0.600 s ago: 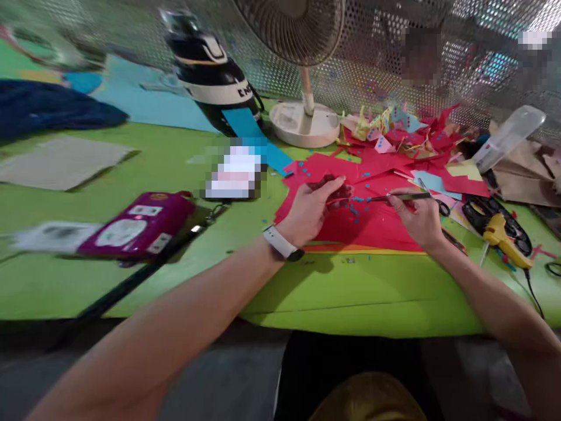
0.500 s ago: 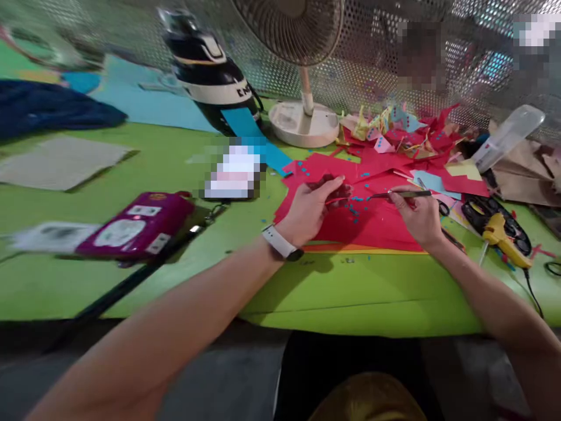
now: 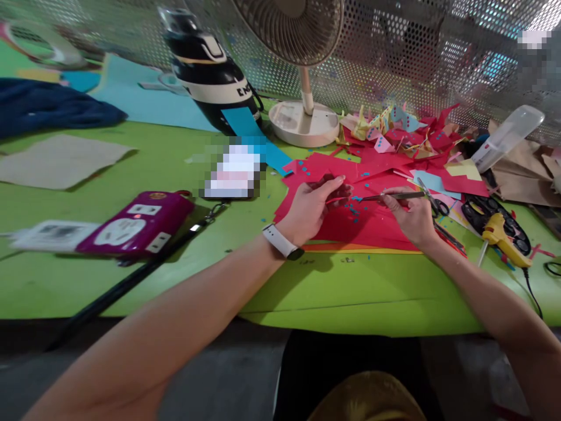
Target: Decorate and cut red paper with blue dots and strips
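My right hand (image 3: 412, 216) pinches dark tweezers (image 3: 394, 196), held nearly level. Their tip points left, at a cluster of tiny blue paper bits (image 3: 354, 206). These bits lie scattered over red paper sheets (image 3: 372, 228) on the table. Just left of the tip is my left hand (image 3: 311, 207), palm turned inward, thumb up and fingers curled. A thin red paper piece (image 3: 336, 200) shows edge-on between its thumb and fingers. Most of that piece is hidden by the hand. Behind my right wrist lie scissors (image 3: 438, 206).
Folded paper pieces (image 3: 394, 131) are heaped at the back, by a fan (image 3: 302, 131) and a black bottle (image 3: 214, 82). A yellow glue gun (image 3: 504, 237) lies at right. Toward the left are a phone (image 3: 234, 172), a purple power strip (image 3: 135, 225) and a black strap (image 3: 131, 280).
My right hand has shifted left with the tweezers, bringing their tip to the blue bits near my left hand. The scissors behind it show more. My left hand has stayed in place.
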### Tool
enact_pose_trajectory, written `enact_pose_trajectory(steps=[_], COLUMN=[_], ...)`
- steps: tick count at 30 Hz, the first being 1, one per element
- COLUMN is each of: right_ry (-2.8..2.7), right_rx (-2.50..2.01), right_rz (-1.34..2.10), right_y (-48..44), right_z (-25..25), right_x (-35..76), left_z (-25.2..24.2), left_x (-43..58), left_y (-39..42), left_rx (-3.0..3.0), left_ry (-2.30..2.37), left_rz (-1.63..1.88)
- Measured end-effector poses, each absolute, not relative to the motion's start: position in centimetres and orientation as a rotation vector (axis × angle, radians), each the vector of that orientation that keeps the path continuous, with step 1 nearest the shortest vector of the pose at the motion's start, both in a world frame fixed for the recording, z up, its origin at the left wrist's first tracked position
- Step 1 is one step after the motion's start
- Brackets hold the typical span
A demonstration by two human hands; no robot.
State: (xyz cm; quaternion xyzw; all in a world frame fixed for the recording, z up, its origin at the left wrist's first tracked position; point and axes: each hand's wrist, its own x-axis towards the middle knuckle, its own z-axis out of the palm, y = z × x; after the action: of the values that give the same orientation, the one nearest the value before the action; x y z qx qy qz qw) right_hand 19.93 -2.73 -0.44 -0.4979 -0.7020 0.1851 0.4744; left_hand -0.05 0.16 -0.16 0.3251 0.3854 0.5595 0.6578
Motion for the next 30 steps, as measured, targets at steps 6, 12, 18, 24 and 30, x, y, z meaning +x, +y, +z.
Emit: enact_pose_trajectory(steps=[6, 12, 18, 24, 30], right_ry=[-1.778, -1.797, -1.800, -1.791, -1.811], right_rx=[-1.167, -1.145, -1.140, -1.230, -1.249], right_rz=[0.512, 0.506, 0.463, 0.446, 0.412], right_y=[-2.9, -2.6, -2.8, -3.7, -4.0], right_z=[-0.8, -1.2, -0.8, 0.4, 0.5], right_x=[19.1, 19.0, 19.0, 19.4, 19.7], left_z=[-0.2, -0.5, -0.4, -0.3, -0.1], left_x=[0.0, 0.0, 0.0, -0.1, -0.1], left_y=[0.3, 0.4, 0.3, 0.2, 0.1], left_rx=[0.774, 0.754, 0.765, 0.790, 0.775], left_ry=[0.899, 0.861, 0.888, 0.869, 0.890], left_rz=[1.276, 1.275, 1.259, 1.260, 1.239])
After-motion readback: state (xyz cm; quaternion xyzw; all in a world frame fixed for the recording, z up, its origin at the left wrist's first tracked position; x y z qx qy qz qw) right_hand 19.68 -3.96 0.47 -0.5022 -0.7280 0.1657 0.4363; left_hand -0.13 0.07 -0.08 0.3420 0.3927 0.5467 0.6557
